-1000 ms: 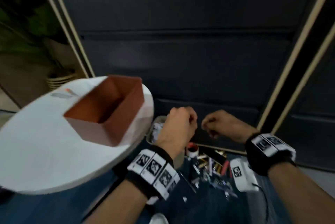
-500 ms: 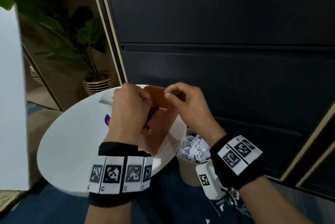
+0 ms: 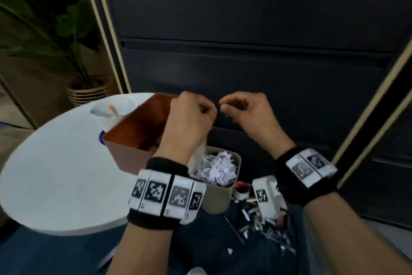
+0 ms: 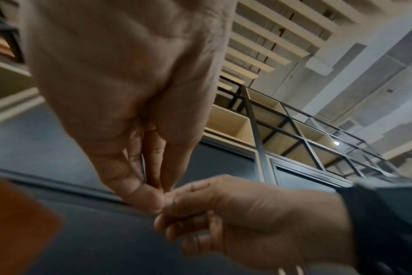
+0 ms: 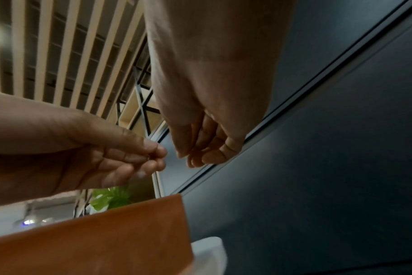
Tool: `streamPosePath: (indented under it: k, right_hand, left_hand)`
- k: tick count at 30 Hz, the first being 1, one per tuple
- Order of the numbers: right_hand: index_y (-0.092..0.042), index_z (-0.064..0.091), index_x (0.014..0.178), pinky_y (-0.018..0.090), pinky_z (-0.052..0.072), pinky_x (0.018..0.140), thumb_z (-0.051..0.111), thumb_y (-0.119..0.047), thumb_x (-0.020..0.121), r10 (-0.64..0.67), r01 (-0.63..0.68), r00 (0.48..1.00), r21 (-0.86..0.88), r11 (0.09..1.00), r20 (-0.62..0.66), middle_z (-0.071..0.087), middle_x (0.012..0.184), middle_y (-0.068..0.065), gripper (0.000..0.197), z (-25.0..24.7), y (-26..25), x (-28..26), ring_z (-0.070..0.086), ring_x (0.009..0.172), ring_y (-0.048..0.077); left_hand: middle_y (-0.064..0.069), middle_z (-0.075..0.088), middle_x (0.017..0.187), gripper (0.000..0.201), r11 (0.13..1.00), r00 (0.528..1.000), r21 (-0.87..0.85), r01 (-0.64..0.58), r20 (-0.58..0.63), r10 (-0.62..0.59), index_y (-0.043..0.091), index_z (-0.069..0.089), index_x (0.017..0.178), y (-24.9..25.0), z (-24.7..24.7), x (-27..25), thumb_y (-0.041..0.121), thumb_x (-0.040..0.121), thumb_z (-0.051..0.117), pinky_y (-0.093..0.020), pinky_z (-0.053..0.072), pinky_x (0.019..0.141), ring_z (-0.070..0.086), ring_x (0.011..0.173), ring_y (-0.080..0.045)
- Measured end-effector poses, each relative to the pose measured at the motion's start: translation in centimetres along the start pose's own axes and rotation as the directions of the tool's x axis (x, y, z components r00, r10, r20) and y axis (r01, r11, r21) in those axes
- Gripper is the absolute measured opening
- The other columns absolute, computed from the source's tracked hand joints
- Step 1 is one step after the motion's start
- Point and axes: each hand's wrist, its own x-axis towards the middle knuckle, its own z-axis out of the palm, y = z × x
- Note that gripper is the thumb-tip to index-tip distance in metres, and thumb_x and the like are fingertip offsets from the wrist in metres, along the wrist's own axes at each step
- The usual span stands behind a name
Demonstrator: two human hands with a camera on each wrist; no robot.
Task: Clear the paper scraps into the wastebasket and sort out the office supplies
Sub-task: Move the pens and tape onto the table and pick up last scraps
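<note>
My left hand point(image 3: 208, 109) hovers over the right edge of the brown box point(image 3: 133, 132), thumb pinched against its fingertips. The right wrist view shows a tiny dark item in that pinch point(image 5: 149, 158), too small to name. My right hand point(image 3: 225, 107) is level with it, a few centimetres to the right, fingers curled with thumb on forefinger and nothing visible inside. Below both hands stands the beige wastebasket point(image 3: 219, 199), filled with crumpled paper point(image 3: 219, 167). Loose office supplies point(image 3: 256, 219) lie scattered on the floor to its right.
The box sits on a round white table point(image 3: 55, 174) beside a white cup of pens point(image 3: 111, 116). A red-cored tape roll point(image 3: 242, 189) lies by the basket and a paper scrap point(image 3: 229, 251) on the dark carpet. Dark cabinet fronts point(image 3: 245, 51) stand behind, a potted plant point(image 3: 89, 92) at left.
Both hands rose from above the floor pile to the box, then shifted right from over its middle to its right edge. Their fingertips stay close together.
</note>
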Motion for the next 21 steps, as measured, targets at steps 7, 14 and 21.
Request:
streamPosePath:
  k: [7, 14, 21]
  right_hand:
    - [-0.008, 0.073, 0.079, 0.027, 0.053, 0.054, 0.071, -0.013, 0.087, 0.301, -0.220, 0.933, -0.344, 0.913, 0.199, 0.070, 0.067, 0.007, 0.009, -7.9, 10.8, -3.5, 0.063, 0.057, 0.010]
    - [-0.014, 0.073, 0.076, 0.026, 0.052, 0.053, 0.063, -0.010, 0.091, 0.757, -0.543, 0.574, -0.547, 0.637, 0.312, 0.071, 0.069, 0.009, 0.019, -9.6, 30.7, -14.9, 0.065, 0.058, 0.017]
    - [0.000, 0.071, 0.076, 0.026, 0.047, 0.059, 0.067, -0.011, 0.090, 0.867, -0.647, 0.400, -0.579, 0.497, 0.297, 0.067, 0.085, 0.020, 0.018, -6.5, 43.8, -23.9, 0.060, 0.075, 0.023]
  left_hand:
    - [-0.012, 0.070, 0.088, 0.018, 0.993, 0.938, 0.037, 0.109, 0.326, -0.115, 0.021, 0.073, 0.073, -2.7, 16.1, -0.7, 0.013, 0.078, 0.058, -0.038, 0.060, 0.079, 0.070, 0.081, -0.026]
    - [-0.008, 0.072, 0.094, 0.015, 0.929, 0.665, 0.353, 0.107, 0.670, -0.331, 0.011, 0.075, 0.090, -14.4, 31.8, -8.9, 0.016, 0.087, 0.061, -0.032, 0.054, 0.079, 0.068, 0.090, -0.026]
    - [-0.010, 0.066, 0.078, 0.017, 0.789, 0.444, 0.541, 0.293, 0.653, -0.613, 0.006, 0.063, 0.072, -28.6, 38.0, -14.0, 0.013, 0.087, 0.060, -0.039, 0.059, 0.073, 0.067, 0.079, -0.030]
